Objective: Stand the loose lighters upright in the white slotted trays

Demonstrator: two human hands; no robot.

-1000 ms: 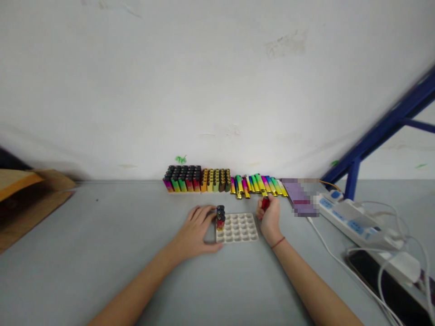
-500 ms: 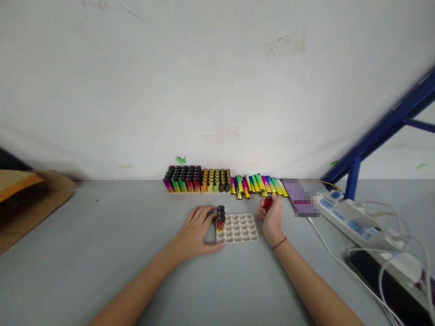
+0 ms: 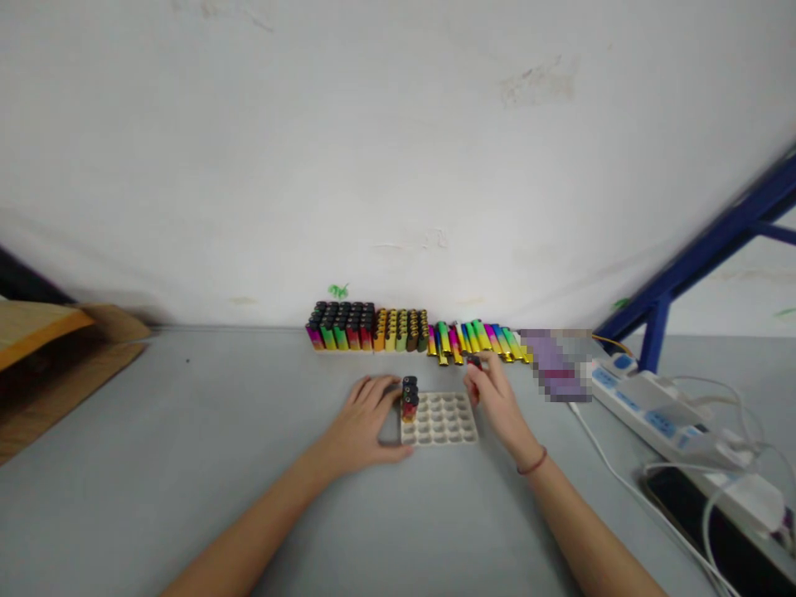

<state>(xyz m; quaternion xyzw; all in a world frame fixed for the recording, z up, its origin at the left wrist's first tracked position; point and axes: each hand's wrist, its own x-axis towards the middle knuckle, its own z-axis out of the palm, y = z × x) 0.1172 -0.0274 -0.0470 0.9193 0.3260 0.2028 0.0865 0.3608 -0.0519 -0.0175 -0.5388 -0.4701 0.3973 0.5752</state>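
Note:
A pale tray (image 3: 440,419) with rows of round pockets lies on the table. A few red lighters with black tops (image 3: 410,400) stand upright in its left column. My left hand (image 3: 364,423) grips the tray's left end, fingers at the far corner and thumb at the near one. Past the tray's far right corner, my right hand (image 3: 497,402) pinches a red lighter (image 3: 473,364) with a dark top. Most of that lighter is hidden by the fingers.
Behind stand black-topped lighters (image 3: 341,327) and gold-topped lighters (image 3: 401,330) in packed rows. Shiny multicoloured lighters (image 3: 478,338) lie to their right. Further right are a blurred purple object (image 3: 556,365), a power strip (image 3: 659,414) with white cables and a dark phone-like object (image 3: 684,506). An open cardboard box (image 3: 55,373) sits left.
My right hand has turned, bringing the red lighter slightly left, nearer the tray. My left hand stays at the tray's left end. The whole view has shifted a little.

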